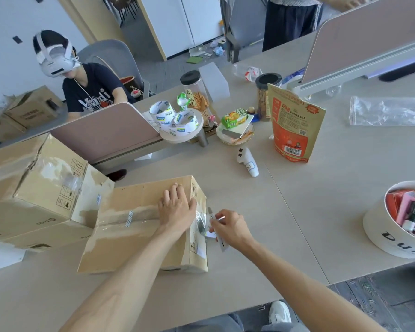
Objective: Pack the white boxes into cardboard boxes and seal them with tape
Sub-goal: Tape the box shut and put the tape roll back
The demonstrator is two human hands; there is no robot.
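From the head view, the cardboard box (130, 212) lies near and left of centre on the tabletop (285, 212). Its flaps are closed, and clear tape (200, 222) runs along the top seam and down over the right end. The left grip (176, 207) rests wide and flat on the lid at that right end, holding nothing. It seems placed there to press the flaps shut and keep the strip taut and the box from sliding. Just beside the box's right face, the right grip (229, 227) is closed round a slim white cutter (222, 245), apparently a utility knife. Its tip points up at the shiny loose tape, so the strip is probably about to be trimmed where it folds over the edge. No white boxes show in this carton; they are presumably sealed inside. A second cardboard box (38, 188) touches it on the left, also closed. The tape rolls (177, 118) are stacked well apart on the far side, within reach for the next seam.
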